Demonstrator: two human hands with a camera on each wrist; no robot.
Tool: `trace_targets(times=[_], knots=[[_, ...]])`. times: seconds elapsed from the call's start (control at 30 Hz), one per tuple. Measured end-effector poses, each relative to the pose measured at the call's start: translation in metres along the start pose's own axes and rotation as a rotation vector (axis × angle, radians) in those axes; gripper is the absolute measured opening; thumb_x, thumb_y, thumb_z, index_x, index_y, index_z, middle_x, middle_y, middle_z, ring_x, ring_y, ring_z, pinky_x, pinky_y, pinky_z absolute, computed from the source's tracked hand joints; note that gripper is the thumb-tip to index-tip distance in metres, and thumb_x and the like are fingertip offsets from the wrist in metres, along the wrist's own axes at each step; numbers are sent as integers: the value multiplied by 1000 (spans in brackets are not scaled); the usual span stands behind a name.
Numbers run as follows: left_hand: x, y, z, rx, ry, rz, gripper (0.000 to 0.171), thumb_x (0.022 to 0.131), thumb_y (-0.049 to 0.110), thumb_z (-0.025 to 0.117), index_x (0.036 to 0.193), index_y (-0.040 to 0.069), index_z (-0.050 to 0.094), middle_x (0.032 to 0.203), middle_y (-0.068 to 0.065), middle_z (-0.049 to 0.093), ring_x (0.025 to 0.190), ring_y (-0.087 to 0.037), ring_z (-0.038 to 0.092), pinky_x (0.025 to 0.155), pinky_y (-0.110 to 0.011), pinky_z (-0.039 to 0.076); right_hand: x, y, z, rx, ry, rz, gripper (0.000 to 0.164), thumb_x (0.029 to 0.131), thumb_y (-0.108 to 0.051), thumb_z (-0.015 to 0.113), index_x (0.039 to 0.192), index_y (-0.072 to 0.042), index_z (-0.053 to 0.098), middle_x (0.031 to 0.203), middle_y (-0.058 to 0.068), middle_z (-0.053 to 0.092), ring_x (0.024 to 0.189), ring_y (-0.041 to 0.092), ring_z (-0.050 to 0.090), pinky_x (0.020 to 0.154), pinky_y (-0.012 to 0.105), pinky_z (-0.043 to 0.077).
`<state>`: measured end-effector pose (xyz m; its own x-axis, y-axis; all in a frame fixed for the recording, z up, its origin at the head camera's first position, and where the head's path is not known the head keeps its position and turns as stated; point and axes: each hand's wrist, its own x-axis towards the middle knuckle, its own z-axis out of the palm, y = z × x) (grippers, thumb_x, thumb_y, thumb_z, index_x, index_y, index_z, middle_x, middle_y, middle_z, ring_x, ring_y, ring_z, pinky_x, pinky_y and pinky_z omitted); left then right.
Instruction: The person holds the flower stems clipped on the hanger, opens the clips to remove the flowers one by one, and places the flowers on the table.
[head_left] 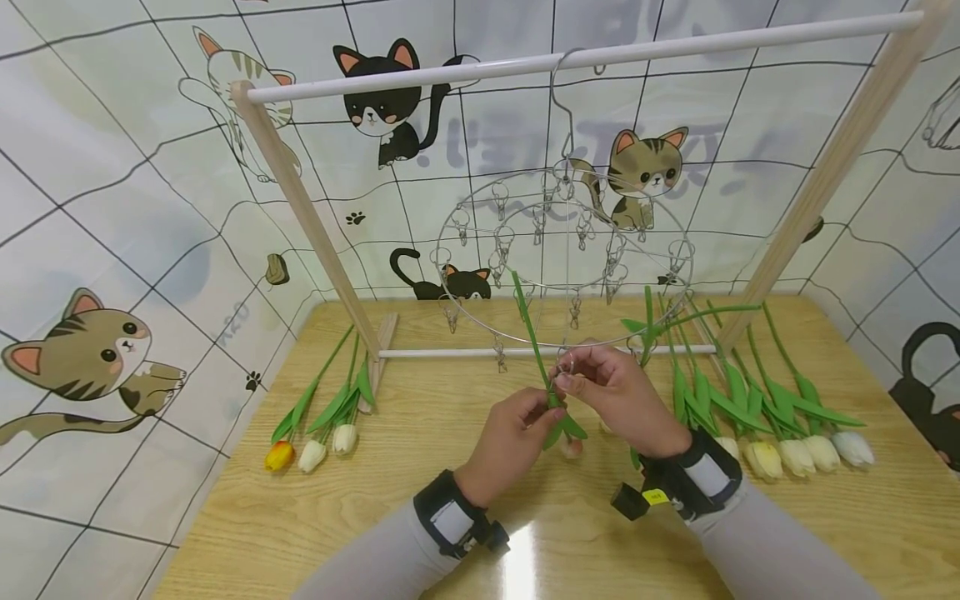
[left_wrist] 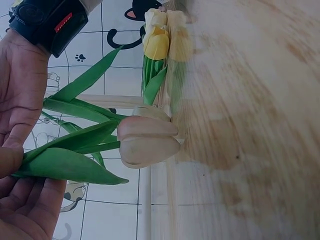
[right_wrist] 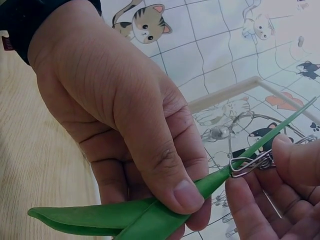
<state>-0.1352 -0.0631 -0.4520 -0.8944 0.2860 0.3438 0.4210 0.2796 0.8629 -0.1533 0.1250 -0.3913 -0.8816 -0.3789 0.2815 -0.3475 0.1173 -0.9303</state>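
My left hand (head_left: 517, 429) pinches a pale pink tulip (left_wrist: 147, 142) between thumb and fingers, where its green leaves meet the stem. The bloom points down and the stem slants up past the ring of a wire clip hanger (head_left: 564, 171). My right hand (head_left: 622, 392) pinches a metal clip (right_wrist: 247, 167), whose wire ends lie around the stem just above the left fingers. The left thumb lies along the leaves (right_wrist: 155, 220) in the right wrist view. Behind the right hand, partly hidden, another tulip's green stem (head_left: 648, 329) crosses the hanger's ring.
A rack with a white top bar (head_left: 465, 73) and wooden posts (head_left: 307, 208) carries the hanger; many small clips dangle from it. Three tulips (head_left: 311, 456) lie on the table at left. Several white and yellow tulips (head_left: 798, 458) lie at right. A cat-printed cloth stands behind.
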Motion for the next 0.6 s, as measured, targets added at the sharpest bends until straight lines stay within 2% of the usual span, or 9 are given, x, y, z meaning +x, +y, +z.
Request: trace_targets(times=[0.2,0.37,0.6], knots=[[-1,1,0,-16,-2,-6,10,101,15,68,108,9,74,105,-2,77,93,-8,69,81,-22,58,0,0,-1,9,-2,-17,19,102,-8,65,115,7,65,105,0,67,93,15,68,80,24,58],[-2,0,-1,-22,-1,1,10,102,15,67,108,11,73,105,-2,77,94,-6,71,83,-24,60,0,0,-1,-5,9,-27,13,102,-8,65,110,2,66,107,6,66,92,21,69,78,25,58],[-2,1,-2,-61,-4,0,12,102,17,67,110,10,73,108,-6,77,97,-9,72,85,-25,60,0,-3,-1,-5,15,-1,14,103,-10,64,112,1,63,109,9,66,95,18,69,81,25,58]])
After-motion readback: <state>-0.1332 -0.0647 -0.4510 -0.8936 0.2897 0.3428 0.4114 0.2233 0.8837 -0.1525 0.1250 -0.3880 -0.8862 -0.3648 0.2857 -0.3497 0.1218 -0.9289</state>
